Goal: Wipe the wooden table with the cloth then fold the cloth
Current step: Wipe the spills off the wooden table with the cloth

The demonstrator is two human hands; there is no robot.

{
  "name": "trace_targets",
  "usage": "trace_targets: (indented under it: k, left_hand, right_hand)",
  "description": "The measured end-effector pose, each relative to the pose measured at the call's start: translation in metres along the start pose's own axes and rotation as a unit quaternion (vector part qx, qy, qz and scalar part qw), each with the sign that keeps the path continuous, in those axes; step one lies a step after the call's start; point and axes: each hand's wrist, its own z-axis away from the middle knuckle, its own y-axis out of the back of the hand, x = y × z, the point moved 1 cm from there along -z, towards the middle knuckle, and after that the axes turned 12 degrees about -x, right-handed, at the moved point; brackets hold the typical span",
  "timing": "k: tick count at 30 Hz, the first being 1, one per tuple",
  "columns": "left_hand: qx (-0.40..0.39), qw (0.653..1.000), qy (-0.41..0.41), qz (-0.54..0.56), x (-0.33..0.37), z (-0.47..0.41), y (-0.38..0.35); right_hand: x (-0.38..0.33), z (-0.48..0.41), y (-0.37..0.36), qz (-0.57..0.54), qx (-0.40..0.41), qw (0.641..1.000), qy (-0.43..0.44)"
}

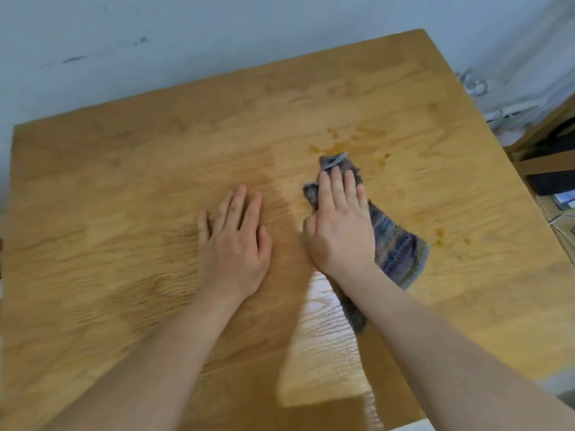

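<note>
My right hand (339, 225) was flat, fingers out, pressing the cloth (395, 247) onto the bench (124, 169); a palm press, not a pinch. My left hand (235, 241) was empty, spread flat on bare wood just left of the right, bracing me. The cloth lay bunched under the right palm, one end poking out past my fingertips, the rest trailing back under my wrist and out to the right.

The step in hand looked like the wipe, with folding not yet started. Amber stains (339, 144) sat just beyond the cloth's front end, and a few more drops (441, 236) lay to the right of the hand. To do it well I reckoned: keep the palm weight even, push forward through the near stains, then sweep right for the drops. The bunched cloth covers little, so spreading it flatter should give more contact. The wood left of the cloth looked darker, possibly damp.

Nothing stood on the bench to block a stroke. Off the right edge there was a white cable (510, 110) and a shelf (544, 157), well apart from my hands. The frame was motion-blurred, so finer detail was unclear.
</note>
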Motion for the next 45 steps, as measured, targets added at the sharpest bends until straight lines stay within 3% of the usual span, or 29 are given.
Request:
trace_targets:
  k: [2,4,6,9,11,16,21,28,35,40,45]
  left_hand:
    - [0.004,1.0,-0.002,0.012,-0.001,0.0,0.001]
    - [0.004,1.0,-0.003,0.015,0.0,0.001,0.002]
    - [0.009,1.0,-0.001,0.008,0.0,0.001,0.003]
    - [0.007,1.0,0.004,0.004,0.0,0.001,0.002]
    - [0.009,1.0,0.004,0.002,0.001,-0.001,0.002]
    - [0.004,1.0,0.005,0.014,0.0,0.001,0.003]
    - [0.0,1.0,0.005,0.02,-0.002,-0.003,0.004]
    - [-0.005,1.0,0.018,0.025,-0.001,-0.002,0.005]
    - [-0.016,0.999,0.019,0.026,-0.003,-0.001,0.007]
    - [-0.016,1.0,-0.021,0.007,-0.014,-0.031,0.021]
    - [0.004,1.0,0.023,0.004,-0.051,-0.09,0.034]
  right_hand:
    - [-0.027,0.004,-0.008,0.029,-0.026,0.993,0.115]
    - [-0.027,0.0,-0.005,0.039,-0.047,0.982,0.177]
    - [-0.003,-0.014,0.003,0.031,-0.023,0.986,0.16]
    - [0.035,-0.044,0.02,0.025,0.003,1.0,0.016]
    - [0.024,-0.052,0.021,0.026,0.002,1.0,-0.007]
    - [-0.032,-0.008,-0.006,0.065,-0.061,0.978,0.188]
    - [-0.024,0.004,-0.012,0.05,-0.044,0.969,0.237]
    - [-0.061,-0.075,-0.001,0.024,-0.048,0.993,0.109]
    - [-0.025,-0.007,-0.003,0.052,-0.094,0.979,0.175]
    - [-0.047,-0.071,0.009,0.035,-0.086,0.989,0.114]
    - [-0.083,-0.131,0.011,0.0,-0.074,0.995,0.066]
